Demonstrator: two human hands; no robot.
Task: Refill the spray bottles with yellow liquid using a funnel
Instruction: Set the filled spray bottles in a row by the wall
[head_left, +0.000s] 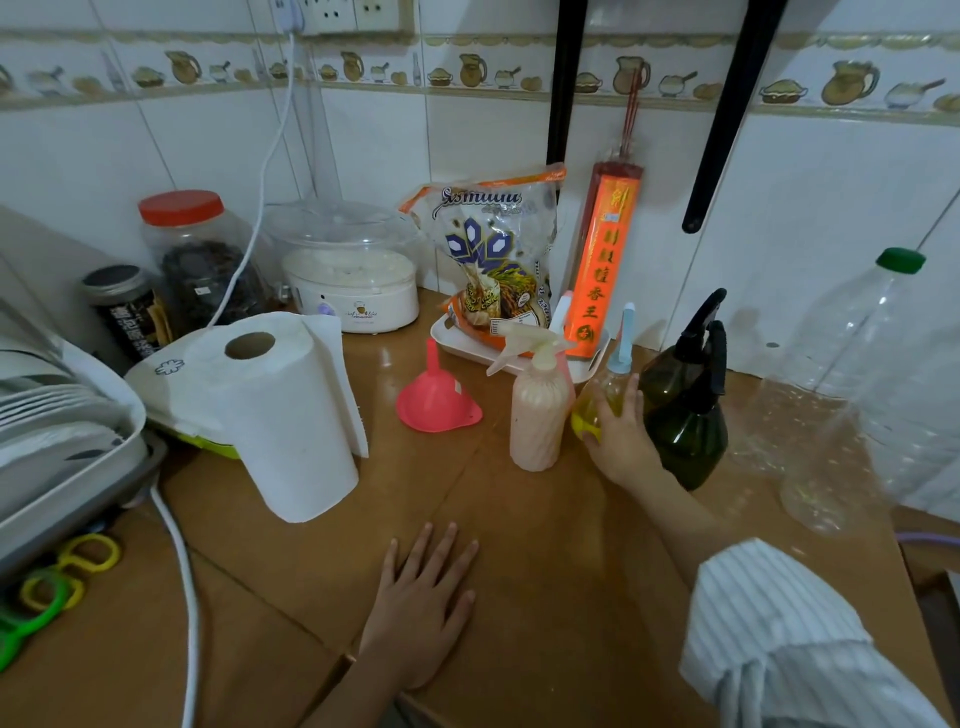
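Tabletop (519, 545): yellow-liquid bottle (602, 400) is gripped by right hand (621, 441), between pink spray bottle (537, 410) and dark green one (685, 421). Left hand (421, 608) is laid flat, fingers spread. Funnel (436, 395) is inverted nearby.

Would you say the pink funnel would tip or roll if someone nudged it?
The pink funnel stands wide mouth down on the counter, spout up, so it probably slides rather than tips. It looks like thin plastic, likely light. Once knocked over, it would probably roll in a curve.

Kitchen corner, tiled walls, brown counter.
White wall tiles (831, 218) with jug-pattern border strip (467, 70); socket plate (353, 13) up top; two black brackets (566, 83); glossy brown countertop (291, 582).
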